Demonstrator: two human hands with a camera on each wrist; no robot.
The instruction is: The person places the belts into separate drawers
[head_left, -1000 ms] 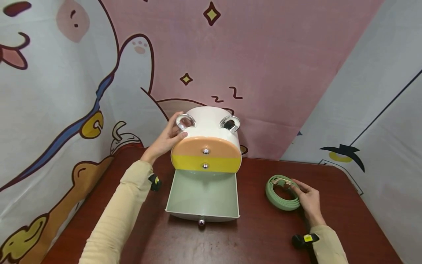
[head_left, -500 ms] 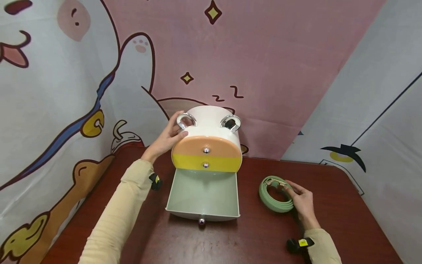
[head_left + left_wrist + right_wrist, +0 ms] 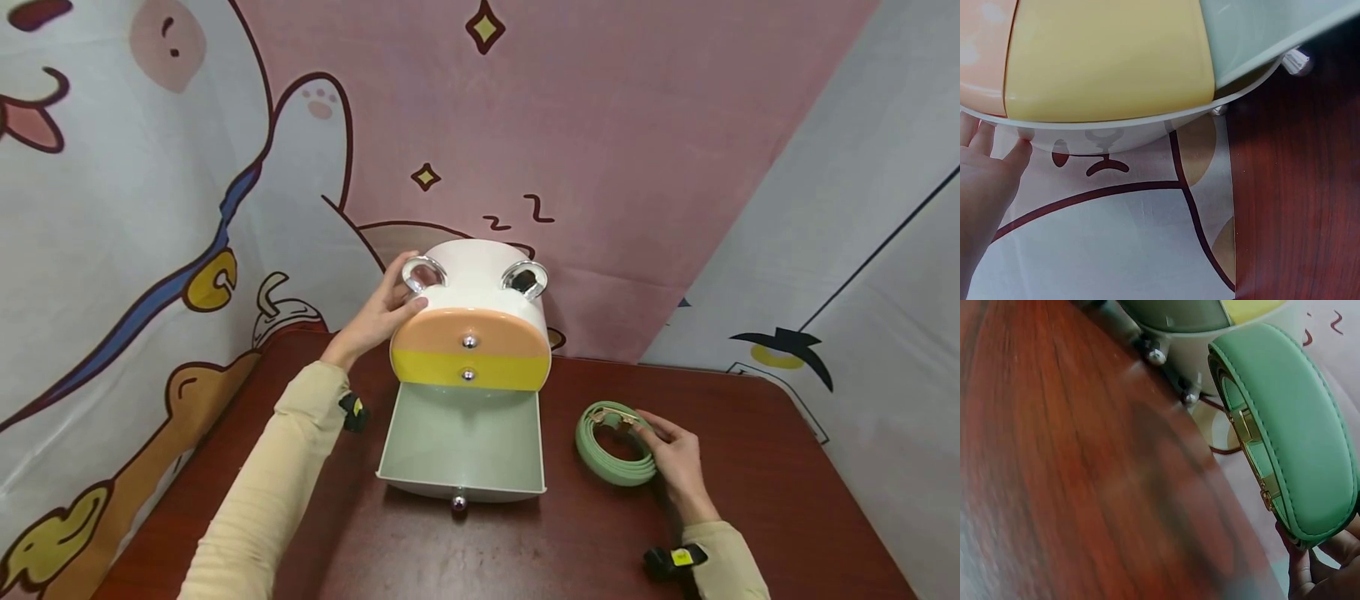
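Observation:
A coiled green belt (image 3: 617,467) with a gold buckle is pinched at its right side by my right hand (image 3: 675,462). In the right wrist view the belt (image 3: 1291,437) shows its stitched outer face, held up over the table. My left hand (image 3: 378,321) rests against the upper left side of a white rounded drawer box (image 3: 480,258), its fingers straight along the wall. The box has an orange drawer (image 3: 427,333) and a yellow drawer (image 3: 427,369), both pushed in. Below them a pale green drawer (image 3: 465,442) is pulled out, with nothing inside.
Two silver ring shapes (image 3: 424,273) stand on the box top. The reddish-brown wooden table (image 3: 480,550) runs back to a cartoon-printed cloth (image 3: 637,167). A round metal knob (image 3: 459,503) sticks out from the open drawer's front.
My right hand has moved left with the coiled belt, bringing it closer to the open green drawer. The left hand and the box have stayed in place.

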